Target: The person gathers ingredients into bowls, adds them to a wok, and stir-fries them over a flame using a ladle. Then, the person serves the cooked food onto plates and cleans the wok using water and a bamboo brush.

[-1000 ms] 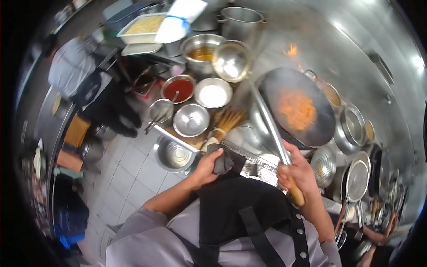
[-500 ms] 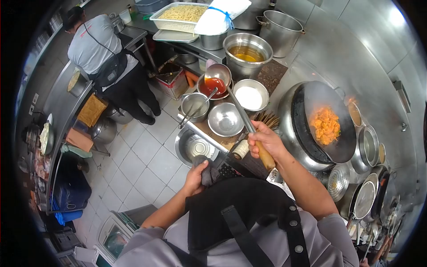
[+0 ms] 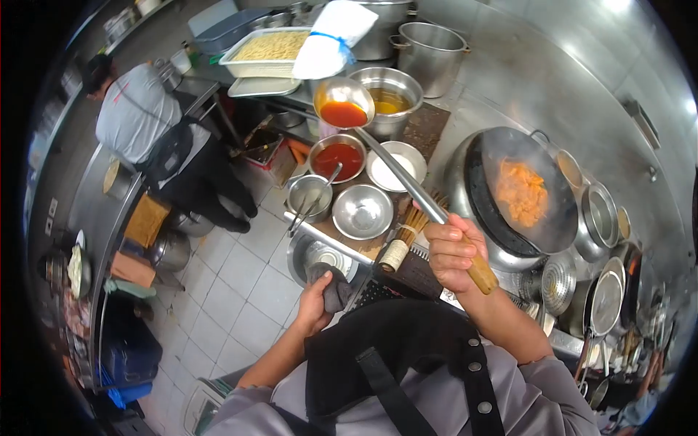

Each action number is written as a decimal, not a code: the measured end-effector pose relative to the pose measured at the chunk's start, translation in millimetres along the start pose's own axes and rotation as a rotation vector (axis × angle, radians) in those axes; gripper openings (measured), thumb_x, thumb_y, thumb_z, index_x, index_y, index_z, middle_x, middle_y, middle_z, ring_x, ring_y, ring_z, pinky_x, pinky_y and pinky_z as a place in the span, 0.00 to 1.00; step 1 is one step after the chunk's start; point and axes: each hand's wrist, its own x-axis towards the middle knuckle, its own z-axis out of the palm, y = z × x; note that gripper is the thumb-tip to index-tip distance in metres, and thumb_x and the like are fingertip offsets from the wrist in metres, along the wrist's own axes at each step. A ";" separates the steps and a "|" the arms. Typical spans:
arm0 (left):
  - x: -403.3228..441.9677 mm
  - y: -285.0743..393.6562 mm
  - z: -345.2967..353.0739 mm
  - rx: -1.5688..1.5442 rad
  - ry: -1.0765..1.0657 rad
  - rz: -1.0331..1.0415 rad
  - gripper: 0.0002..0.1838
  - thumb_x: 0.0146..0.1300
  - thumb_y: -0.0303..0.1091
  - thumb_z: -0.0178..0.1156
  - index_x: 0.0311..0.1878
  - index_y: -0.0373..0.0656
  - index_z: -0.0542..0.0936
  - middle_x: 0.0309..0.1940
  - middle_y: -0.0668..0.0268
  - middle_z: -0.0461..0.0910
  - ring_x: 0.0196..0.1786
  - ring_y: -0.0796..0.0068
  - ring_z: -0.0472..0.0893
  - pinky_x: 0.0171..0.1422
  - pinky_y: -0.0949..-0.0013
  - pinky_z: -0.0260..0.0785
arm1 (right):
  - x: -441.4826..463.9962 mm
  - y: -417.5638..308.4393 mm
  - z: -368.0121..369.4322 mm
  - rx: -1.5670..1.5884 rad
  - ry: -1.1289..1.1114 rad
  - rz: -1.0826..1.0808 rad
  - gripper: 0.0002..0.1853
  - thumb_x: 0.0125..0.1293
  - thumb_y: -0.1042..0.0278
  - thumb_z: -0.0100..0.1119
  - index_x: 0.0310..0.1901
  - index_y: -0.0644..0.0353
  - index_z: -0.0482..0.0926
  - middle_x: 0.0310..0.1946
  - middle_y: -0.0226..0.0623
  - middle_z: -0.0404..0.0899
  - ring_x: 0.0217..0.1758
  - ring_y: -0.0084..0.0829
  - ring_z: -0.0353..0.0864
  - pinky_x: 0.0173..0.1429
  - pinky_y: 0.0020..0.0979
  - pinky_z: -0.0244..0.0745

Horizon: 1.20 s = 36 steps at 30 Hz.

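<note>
My right hand (image 3: 456, 252) is closed round the wooden handle of a ladle (image 3: 407, 182). Red-orange sauce (image 3: 343, 113) fills part of the ladle's bowl, which hangs above and behind a metal bowl of red sauce (image 3: 338, 161). In my left hand (image 3: 314, 301) is a bunched grey cloth (image 3: 329, 288), held close to my apron. To the right, a dark wok (image 3: 502, 232) sits tilted on the stove with steaming orange food (image 3: 521, 193) in it.
Beside the red sauce stand a bowl of white contents (image 3: 397, 166), a bare metal bowl (image 3: 362, 211) and a pot with utensils (image 3: 310, 198). A pot of yellow liquid (image 3: 390, 96) is behind. Another person (image 3: 142, 109) bends over the left counter. Strainers (image 3: 558, 283) lie right of the wok.
The ladle has risen out of the red sauce bowl, carrying sauce. My right hand has shifted right and slightly down. Flames seen around the wok food have died down.
</note>
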 end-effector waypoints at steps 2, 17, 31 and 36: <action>-0.5 -3.7 3.2 0.045 -0.059 -0.035 0.16 0.75 0.38 0.60 0.59 0.41 0.74 0.47 0.61 0.81 0.47 0.64 0.85 0.55 0.57 0.80 | -22.9 -2.2 13.7 0.008 -0.156 -0.069 0.32 0.81 0.67 0.41 0.80 0.68 0.45 0.35 0.40 0.71 0.26 0.27 0.79 0.27 0.29 0.80; 22.5 -100.6 142.5 0.171 -0.272 -0.235 0.25 0.78 0.55 0.52 0.61 0.43 0.75 0.52 0.60 0.82 0.53 0.60 0.83 0.57 0.50 0.77 | -287.2 -89.4 30.0 -1.462 1.186 -0.732 0.34 0.67 0.77 0.55 0.75 0.56 0.60 0.27 0.33 0.76 0.20 0.26 0.76 0.23 0.29 0.73; 107.9 -211.6 410.3 0.052 -0.160 -0.554 0.15 0.71 0.33 0.57 0.58 0.43 0.69 0.49 0.56 0.77 0.46 0.61 0.81 0.54 0.48 0.77 | -435.3 -26.9 65.3 -1.508 1.228 -0.568 0.42 0.63 0.83 0.60 0.79 0.51 0.63 0.33 0.27 0.76 0.25 0.18 0.74 0.31 0.23 0.72; 66.3 -209.7 418.2 0.119 -0.166 -0.473 0.10 0.67 0.25 0.58 0.49 0.38 0.72 0.40 0.58 0.79 0.40 0.67 0.81 0.50 0.53 0.78 | -445.6 -22.5 108.2 -1.578 1.424 -0.304 0.40 0.59 0.85 0.60 0.76 0.50 0.69 0.41 0.30 0.82 0.29 0.15 0.76 0.31 0.23 0.75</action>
